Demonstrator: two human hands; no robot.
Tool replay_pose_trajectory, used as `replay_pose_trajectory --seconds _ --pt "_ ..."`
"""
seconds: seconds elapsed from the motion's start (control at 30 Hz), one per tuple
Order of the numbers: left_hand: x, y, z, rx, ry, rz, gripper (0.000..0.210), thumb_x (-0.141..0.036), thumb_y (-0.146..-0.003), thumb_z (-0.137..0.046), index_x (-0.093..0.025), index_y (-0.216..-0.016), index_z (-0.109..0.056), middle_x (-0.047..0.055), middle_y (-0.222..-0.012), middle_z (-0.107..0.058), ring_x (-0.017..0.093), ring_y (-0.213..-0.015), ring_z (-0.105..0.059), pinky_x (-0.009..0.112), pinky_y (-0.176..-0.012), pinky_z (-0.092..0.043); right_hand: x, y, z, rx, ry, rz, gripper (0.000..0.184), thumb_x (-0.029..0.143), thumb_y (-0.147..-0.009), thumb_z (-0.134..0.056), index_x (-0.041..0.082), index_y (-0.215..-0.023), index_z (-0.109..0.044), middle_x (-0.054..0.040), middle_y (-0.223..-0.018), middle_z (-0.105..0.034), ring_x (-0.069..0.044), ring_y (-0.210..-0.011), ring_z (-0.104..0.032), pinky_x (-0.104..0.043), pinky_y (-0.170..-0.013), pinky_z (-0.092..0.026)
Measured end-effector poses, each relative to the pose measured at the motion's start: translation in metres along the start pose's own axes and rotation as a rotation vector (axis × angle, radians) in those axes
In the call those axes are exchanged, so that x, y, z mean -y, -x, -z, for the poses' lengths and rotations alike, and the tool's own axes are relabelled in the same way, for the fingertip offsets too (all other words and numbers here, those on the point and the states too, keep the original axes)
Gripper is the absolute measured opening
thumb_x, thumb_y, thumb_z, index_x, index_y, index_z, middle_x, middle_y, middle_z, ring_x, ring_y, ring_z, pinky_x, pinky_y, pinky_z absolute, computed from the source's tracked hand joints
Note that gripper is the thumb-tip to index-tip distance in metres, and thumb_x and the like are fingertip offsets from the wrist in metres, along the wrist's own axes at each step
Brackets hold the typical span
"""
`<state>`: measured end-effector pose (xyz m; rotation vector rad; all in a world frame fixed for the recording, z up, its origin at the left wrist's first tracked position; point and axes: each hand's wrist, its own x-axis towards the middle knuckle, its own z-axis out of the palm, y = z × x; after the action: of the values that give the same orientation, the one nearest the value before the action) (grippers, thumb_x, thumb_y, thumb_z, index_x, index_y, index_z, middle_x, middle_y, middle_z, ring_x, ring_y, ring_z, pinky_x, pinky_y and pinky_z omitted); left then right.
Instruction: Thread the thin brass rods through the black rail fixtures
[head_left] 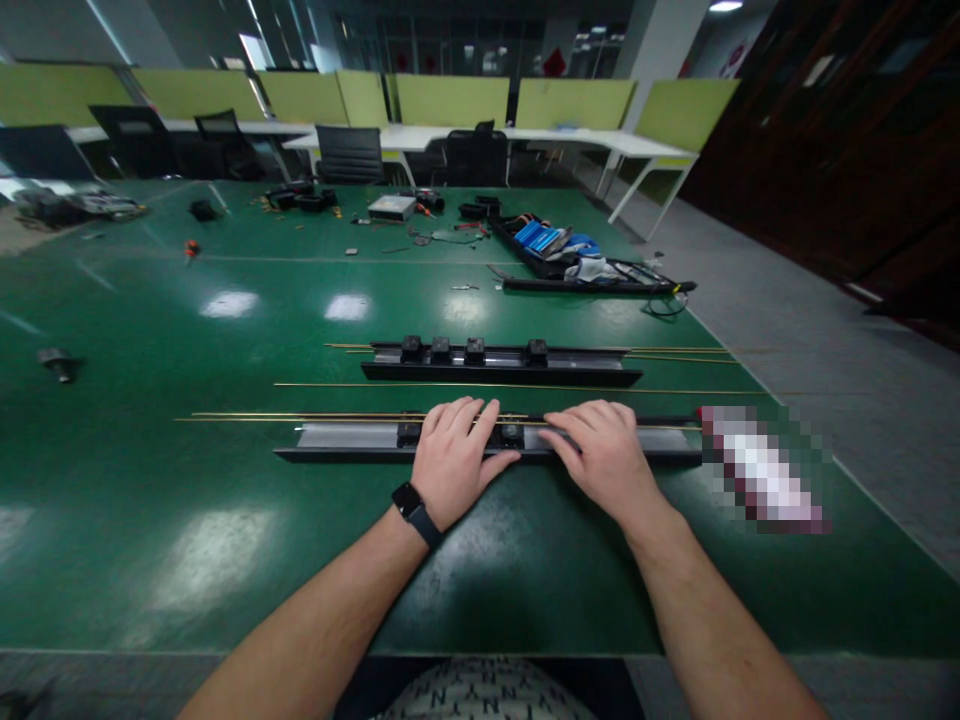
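Head view, the only one here. Both hands are laid flat on the near black rail point(480, 442), which sits lengthwise across the green tabletop point(225, 560). The left hand point(456, 460) is spread palm-down over the rail's middle, fingers point(465, 412) fairly wide and not curled around anything, so it reads as pressing rather than gripping, probably so the long rail is kept from sliding. The right hand point(604, 455) is placed just beside it, fingers point(564, 438) narrower and angled toward the left hand, tips resting on the rail top near a small black block point(512, 434). Another block point(409, 434) is seen just left of the left hand's fingers.

Thin brass rods point(300, 416) are laid along the far edge of the rail, right under the fingertips, with one more rod point(450, 386) just past them. A second black rail point(501, 362) carrying four blocks is parked beyond the fingers, parallel, apparently kept out of the way.

A black smartwatch point(415, 510) is worn on the left wrist. Well beyond the fingers, a tray with blue parts point(551, 245) and loose tools are scattered.

Writing: nothing legible on the rails. A repeating letter pattern is seen on the fabric point(487, 695) at the bottom edge, possibly "NY", too small to be sure. A pixelated patch sits right of the right hand.
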<state>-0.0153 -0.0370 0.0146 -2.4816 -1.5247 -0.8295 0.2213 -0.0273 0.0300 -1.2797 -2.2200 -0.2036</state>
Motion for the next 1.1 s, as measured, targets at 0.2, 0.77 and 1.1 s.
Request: replay_pose_trajectory --seconds 0.2,0.77,1.1 --pt "0.001 0.0 0.0 0.009 -0.001 -0.002 0.061 -0.059 -0.094 -0.061 -0.018 -0.14 -0.059 0.014 -0.135 -0.066 0.031 -0.129 -0.057 0.048 -0.111 -0.041 -0.002 -0.001 0.004 -0.01 0.038 -0.016 0.019 0.03 -0.103 -0.057 0.023 -0.094 -0.072 -0.0051 -0.09 -0.074 -0.023 -0.091 -0.059 -0.042 -0.091 -0.034" --pt "0.001 -0.001 0.0 0.008 -0.002 -0.002 0.062 -0.059 -0.094 -0.061 -0.018 -0.14 -0.058 0.014 -0.135 -0.066 0.031 -0.129 -0.057 0.048 -0.111 -0.04 -0.007 0.0 0.005 -0.035 0.051 -0.018 0.017 0.03 -0.101 -0.059 0.024 -0.094 -0.073 -0.0053 -0.089 -0.075 -0.024 -0.091 -0.06 -0.043 -0.089 -0.033" --pt "0.0 0.001 0.0 0.003 0.004 0.003 0.062 -0.059 -0.094 -0.061 -0.018 -0.14 -0.058 0.014 -0.135 -0.066 0.03 -0.129 -0.057 0.047 -0.11 -0.04 -0.009 0.004 0.004 -0.012 0.034 -0.022 0.022 0.041 -0.098 -0.064 0.022 -0.107 -0.073 -0.0079 -0.1 -0.075 -0.026 -0.098 -0.06 -0.044 -0.091 -0.035"
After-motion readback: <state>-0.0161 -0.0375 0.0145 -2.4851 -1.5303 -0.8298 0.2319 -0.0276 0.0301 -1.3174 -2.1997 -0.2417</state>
